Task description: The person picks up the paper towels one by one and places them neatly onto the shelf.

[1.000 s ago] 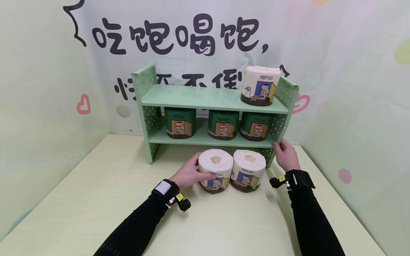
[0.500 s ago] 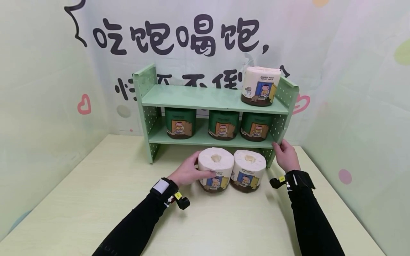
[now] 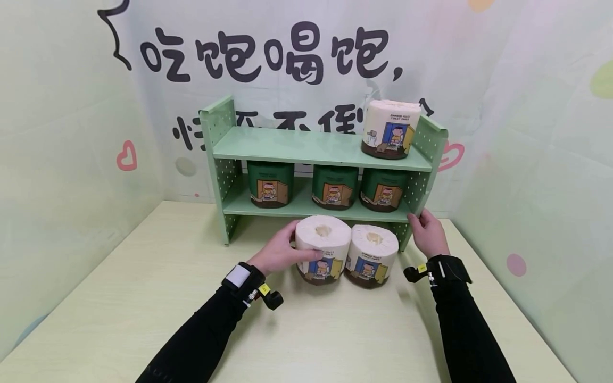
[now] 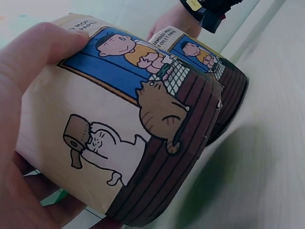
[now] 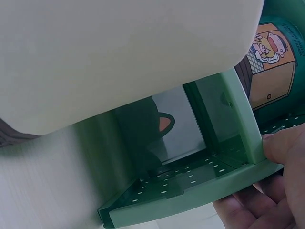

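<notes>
My left hand [image 3: 280, 252] grips a white-wrapped toilet paper roll [image 3: 328, 242], thumb across its printed front and fingers around the back. In the left wrist view the roll's brown base [image 4: 164, 181] is tilted, with a shadow on the table below it. A second white toilet paper roll [image 3: 372, 255] stands on the table just right of it. My right hand [image 3: 429, 234] holds the right side panel of the green shelf [image 3: 316, 213], thumb at the front edge and fingers outside in the right wrist view.
Three green toilet paper rolls [image 3: 335, 186] stand on the middle tier, with a wider gap between the left and centre ones. Another white toilet paper roll [image 3: 391, 130] sits at the top tier's right end. A printed wall [image 3: 297, 53] rises close behind the shelf.
My left hand has raised the white toilet paper roll a little, bringing it slightly above its neighbour. My right hand stays on the shelf's side panel.
</notes>
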The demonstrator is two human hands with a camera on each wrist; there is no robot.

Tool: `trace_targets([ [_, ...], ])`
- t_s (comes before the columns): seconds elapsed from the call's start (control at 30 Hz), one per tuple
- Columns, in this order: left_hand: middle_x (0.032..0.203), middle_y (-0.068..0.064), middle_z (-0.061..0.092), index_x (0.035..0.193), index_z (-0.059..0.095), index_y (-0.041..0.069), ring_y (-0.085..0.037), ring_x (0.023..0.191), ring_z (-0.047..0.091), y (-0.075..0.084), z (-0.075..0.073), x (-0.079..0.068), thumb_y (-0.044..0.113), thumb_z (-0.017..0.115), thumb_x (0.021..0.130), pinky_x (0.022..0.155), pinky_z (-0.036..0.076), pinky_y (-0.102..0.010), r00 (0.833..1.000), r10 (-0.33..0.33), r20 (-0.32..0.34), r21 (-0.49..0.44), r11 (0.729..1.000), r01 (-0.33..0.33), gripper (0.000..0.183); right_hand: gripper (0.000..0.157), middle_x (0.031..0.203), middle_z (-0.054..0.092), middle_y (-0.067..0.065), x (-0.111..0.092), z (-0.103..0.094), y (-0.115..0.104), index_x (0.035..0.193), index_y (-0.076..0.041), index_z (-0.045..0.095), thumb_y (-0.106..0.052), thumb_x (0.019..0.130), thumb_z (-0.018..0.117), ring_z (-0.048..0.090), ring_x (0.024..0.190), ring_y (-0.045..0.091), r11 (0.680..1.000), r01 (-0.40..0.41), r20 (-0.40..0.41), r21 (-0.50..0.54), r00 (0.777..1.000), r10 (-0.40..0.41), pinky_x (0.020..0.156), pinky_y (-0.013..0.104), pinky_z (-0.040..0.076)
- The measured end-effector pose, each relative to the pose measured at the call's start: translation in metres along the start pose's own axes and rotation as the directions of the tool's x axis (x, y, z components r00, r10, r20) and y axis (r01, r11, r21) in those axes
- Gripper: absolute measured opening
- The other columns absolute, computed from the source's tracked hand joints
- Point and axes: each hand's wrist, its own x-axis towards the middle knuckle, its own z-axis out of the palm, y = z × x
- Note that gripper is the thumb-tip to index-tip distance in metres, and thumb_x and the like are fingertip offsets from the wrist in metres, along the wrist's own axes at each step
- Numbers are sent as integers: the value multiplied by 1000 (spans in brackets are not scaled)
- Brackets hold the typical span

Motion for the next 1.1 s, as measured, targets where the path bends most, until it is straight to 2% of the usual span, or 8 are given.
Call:
trace_targets([
  [0.23,130,-3,54,147,40,19,-21,114,50,-24,-2,15,25,90,74,94,45,-52,1000,14,-7,-26,1000,-14,89,41,125,60,22,1,0,1,138,-2,52,-28,108,46,54,112,33,1000,-17,-2,-4,1000,17,94,55,43],
  [0.3,129,-1,55,146,42,22,-20,113,51,-24,-3,16,29,90,73,93,47,-51,1000,28,-8,-29,999,-28,88,41,125,60,22,0,0,1,138,-2,52,-28,108,46,54,112,33,1000,-17,-1,0,1000,17,94,55,43],
  [0.6,125,5,56,144,44,24,-17,110,53,-8,-6,13,41,89,71,88,50,-48,997,82,-2,14,997,-82,87,41,126,59,22,1,1,0,139,-2,51,-27,108,46,54,113,33,1000,-19,-3,8,1000,19,95,56,43],
  [0.8,124,4,57,143,46,24,-17,109,53,5,-9,11,39,89,73,86,52,-47,994,109,6,-1,994,-109,83,40,125,60,21,1,1,2,138,-2,52,-28,108,46,54,113,33,1000,-9,-3,5,1000,9,94,55,43],
  [0.97,127,-1,56,145,43,20,-20,110,53,15,-12,11,30,87,77,86,52,-49,995,95,-1,-4,995,-95,82,42,125,60,21,1,1,2,139,-4,52,-31,108,46,54,112,32,1000,-21,3,-2,1000,21,94,56,43],
  [1.1,125,-1,56,143,44,19,-19,109,53,27,-14,7,31,86,78,84,52,-48,994,107,-7,7,994,-107,78,44,127,58,20,1,0,2,142,-5,50,-32,108,45,53,114,32,1000,-30,12,-5,999,30,95,56,43],
])
